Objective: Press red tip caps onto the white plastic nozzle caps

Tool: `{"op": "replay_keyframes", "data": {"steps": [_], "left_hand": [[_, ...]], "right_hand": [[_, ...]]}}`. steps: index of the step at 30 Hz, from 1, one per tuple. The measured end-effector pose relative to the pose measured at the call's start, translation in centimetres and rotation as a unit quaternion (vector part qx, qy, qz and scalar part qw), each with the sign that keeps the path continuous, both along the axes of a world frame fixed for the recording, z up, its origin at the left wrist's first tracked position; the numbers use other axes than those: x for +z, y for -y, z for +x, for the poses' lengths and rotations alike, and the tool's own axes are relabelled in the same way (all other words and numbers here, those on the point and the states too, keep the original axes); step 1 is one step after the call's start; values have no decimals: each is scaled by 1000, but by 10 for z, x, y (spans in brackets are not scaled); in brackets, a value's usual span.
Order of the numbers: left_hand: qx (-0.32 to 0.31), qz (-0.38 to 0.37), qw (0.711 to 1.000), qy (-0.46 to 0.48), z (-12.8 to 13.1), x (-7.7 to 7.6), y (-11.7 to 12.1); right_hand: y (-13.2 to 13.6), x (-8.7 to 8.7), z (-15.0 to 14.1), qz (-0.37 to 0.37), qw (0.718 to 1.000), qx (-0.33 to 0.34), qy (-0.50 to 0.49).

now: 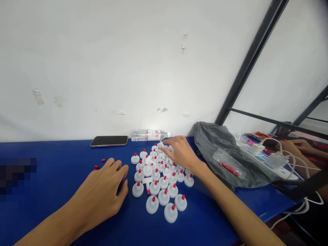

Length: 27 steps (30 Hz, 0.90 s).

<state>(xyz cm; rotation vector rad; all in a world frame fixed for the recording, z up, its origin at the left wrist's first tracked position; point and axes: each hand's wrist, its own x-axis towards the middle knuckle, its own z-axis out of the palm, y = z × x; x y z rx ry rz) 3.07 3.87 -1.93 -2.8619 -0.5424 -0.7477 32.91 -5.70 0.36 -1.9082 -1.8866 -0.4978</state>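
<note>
Several white bottle caps with red tips (160, 177) stand clustered on the blue table (51, 177). My left hand (102, 191) rests on the table just left of the cluster, fingers loosely curled, and nothing shows in them. My right hand (180, 152) lies palm down over the far right part of the cluster, fingers stretched toward the caps at the back. One cap (147, 181) lies on its side among the upright ones.
A dark phone (109, 140) and a lying water bottle (148, 135) sit by the wall. Small red tips (96, 166) lie loose at left. A grey plastic bag (220, 153) holds a clear packet of red tips (228, 165). Another person's hands (294, 147) work beyond a power strip (269, 160).
</note>
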Motion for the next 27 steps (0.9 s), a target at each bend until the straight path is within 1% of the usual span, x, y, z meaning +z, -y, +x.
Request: {"op": "replay_keyframes", "data": {"steps": [2, 5, 8, 11, 14, 16, 18, 20, 21, 22, 23, 25, 26, 27], "left_hand": [[-8, -24, 1000, 8, 0, -1, 3], [-48, -63, 997, 16, 1, -2, 10], [-83, -80, 993, 0, 4, -7, 15], [-93, -104, 990, 3, 6, -8, 15], [-72, -174, 980, 59, 6, 1, 14], [-59, -230, 965, 107, 5, 9, 16], [-53, -276, 949, 141, 4, 17, 19], [-47, -298, 940, 158, 3, 19, 22], [-46, -293, 941, 161, 2, 19, 22], [-48, -269, 948, 165, 3, 17, 23], [-54, -227, 958, 165, 3, 15, 22], [-77, -113, 978, 157, 4, 10, 21], [-88, -65, 982, 151, 4, 8, 20], [-96, -35, 984, 147, 5, 6, 20]], "right_hand": [[2, 2, -5, 8, 1000, 7, -2], [5, 7, -13, 30, 999, 26, -5], [9, 10, -26, 44, 997, 63, -3], [14, 13, -40, 48, 993, 107, 4], [19, 13, -55, 43, 981, 189, 2], [21, 12, -63, 47, 968, 247, -3], [20, 8, -70, 55, 959, 277, 3], [18, 4, -73, 71, 955, 286, 25], [18, 3, -74, 80, 954, 287, 39], [18, 2, -74, 90, 953, 285, 49], [18, 2, -74, 102, 953, 281, 56], [19, 3, -74, 125, 951, 276, 63], [20, 3, -74, 132, 950, 274, 68], [21, 3, -74, 139, 949, 273, 75]]}}
